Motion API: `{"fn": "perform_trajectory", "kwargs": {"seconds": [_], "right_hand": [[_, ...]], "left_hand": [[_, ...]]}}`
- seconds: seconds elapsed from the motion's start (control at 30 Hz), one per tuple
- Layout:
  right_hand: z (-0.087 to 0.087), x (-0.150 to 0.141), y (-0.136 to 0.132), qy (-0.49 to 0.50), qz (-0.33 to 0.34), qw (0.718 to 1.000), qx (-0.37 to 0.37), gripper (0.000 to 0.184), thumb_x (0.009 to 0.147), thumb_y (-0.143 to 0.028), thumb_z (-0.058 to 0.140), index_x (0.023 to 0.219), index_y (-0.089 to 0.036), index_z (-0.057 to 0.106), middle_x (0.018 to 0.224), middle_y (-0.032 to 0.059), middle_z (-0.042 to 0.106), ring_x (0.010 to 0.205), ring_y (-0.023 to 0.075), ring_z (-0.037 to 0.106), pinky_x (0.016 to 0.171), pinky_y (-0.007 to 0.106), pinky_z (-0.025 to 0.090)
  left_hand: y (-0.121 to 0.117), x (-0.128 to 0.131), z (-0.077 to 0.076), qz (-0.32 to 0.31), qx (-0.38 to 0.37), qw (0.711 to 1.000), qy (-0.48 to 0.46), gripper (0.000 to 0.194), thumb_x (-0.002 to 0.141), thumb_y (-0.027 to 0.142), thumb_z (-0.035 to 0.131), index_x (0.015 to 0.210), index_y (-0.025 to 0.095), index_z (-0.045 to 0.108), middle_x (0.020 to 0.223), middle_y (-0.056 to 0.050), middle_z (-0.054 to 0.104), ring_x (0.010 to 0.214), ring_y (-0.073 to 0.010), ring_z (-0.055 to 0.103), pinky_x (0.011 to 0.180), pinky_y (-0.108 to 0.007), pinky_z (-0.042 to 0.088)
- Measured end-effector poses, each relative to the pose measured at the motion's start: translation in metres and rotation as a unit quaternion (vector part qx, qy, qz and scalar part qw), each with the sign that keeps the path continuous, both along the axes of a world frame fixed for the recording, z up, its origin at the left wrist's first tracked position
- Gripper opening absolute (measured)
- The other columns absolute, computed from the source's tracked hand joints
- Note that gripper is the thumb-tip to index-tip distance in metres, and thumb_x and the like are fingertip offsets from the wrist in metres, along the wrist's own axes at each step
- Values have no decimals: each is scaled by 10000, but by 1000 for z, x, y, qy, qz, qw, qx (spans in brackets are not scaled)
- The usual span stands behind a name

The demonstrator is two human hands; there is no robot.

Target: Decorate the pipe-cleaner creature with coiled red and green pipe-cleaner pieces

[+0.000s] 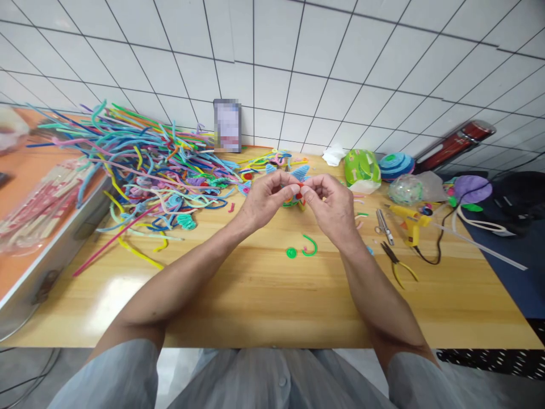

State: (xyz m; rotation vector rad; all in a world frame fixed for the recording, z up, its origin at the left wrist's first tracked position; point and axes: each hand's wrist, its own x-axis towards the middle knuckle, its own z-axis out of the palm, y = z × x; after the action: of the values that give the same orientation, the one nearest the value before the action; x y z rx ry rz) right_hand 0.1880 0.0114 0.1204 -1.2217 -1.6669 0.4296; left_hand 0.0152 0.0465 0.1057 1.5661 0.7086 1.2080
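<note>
My left hand point(272, 196) and my right hand point(330, 201) meet above the middle of the wooden table. Their thumbs and forefingers pinch a small red pipe cleaner piece point(300, 192) between them. Just behind the fingers, light blue pointed pipe cleaner shapes point(300, 172) show, partly hidden by my hands. Bits of green and yellow are visible below the fingertips. Closer to me lie a green pipe cleaner coil point(291, 253) and a hooked green pipe cleaner point(314, 245) with a pink tip.
A large heap of coloured pipe cleaners point(170, 153) covers the left. A phone point(227, 126) leans on the tiled wall. At right lie a yellow glue gun point(411, 221), pliers point(397, 264), scissors point(385, 227), a green tissue pack point(361, 169) and a red flask point(457, 145).
</note>
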Motion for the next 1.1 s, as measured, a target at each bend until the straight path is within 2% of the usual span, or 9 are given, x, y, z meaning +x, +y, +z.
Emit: {"fn": "perform_trajectory", "kwargs": {"seconds": [0.13,0.2,0.37,0.5,0.63,0.7,0.8,0.93,1.1], "right_hand": [[-1,3,0,-78,-10,996,52,84,928,-211,656,850,-241,663,834,1,700,726,157,607,718,315,508],[-2,3,0,-85,-5,995,58,85,931,-211,663,852,-244,668,841,2,699,732,160,609,734,321,510],[1,2,0,-44,0,999,24,50,923,-228,673,885,-236,705,823,-5,686,717,154,609,705,318,503],[1,-1,1,17,11,1000,-13,70,917,-270,673,882,-225,714,810,-10,700,678,136,601,653,297,493],[-2,-3,3,55,6,998,-30,91,912,-293,666,869,-220,698,781,-14,707,650,127,599,618,281,481],[-3,-2,4,48,7,998,-32,87,914,-277,649,855,-221,682,749,-21,684,626,126,585,600,278,468],[-3,2,4,-10,4,1000,-12,70,907,-229,643,839,-234,660,746,-21,661,637,136,578,615,288,471],[-4,2,2,-104,-8,993,51,96,906,-196,658,829,-251,642,827,4,691,737,166,607,733,322,505],[-6,-1,0,-109,-24,991,68,105,948,-237,661,845,-254,660,830,7,690,755,176,607,752,335,498]], "left_hand": [[2,-10,8,35,113,986,118,175,922,342,732,871,175,728,756,-1,690,649,-125,543,610,-257,401],[4,-12,8,39,132,981,134,164,932,319,714,852,175,720,755,-2,689,653,-127,547,609,-256,400],[7,-9,1,14,70,996,57,272,943,442,724,884,177,712,769,-20,689,646,-134,555,584,-259,423],[3,-2,0,-1,2,1000,-18,372,861,531,820,834,179,702,709,0,654,607,-116,528,549,-249,407],[-2,4,-1,1,-59,995,-77,356,835,507,846,823,182,700,643,31,607,530,-86,439,502,-238,342],[-1,3,-1,-11,-64,995,-70,318,842,472,837,821,182,708,653,25,630,525,-87,440,499,-243,334],[3,-3,2,-11,-14,1000,14,234,852,401,814,836,178,742,713,0,692,541,-100,476,514,-259,346],[7,-12,9,34,85,988,122,110,879,277,741,831,179,752,707,0,695,597,-126,537,564,-265,369],[4,-13,9,44,103,985,133,121,917,269,704,836,180,715,723,-8,686,657,-145,568,615,-263,407]]}}
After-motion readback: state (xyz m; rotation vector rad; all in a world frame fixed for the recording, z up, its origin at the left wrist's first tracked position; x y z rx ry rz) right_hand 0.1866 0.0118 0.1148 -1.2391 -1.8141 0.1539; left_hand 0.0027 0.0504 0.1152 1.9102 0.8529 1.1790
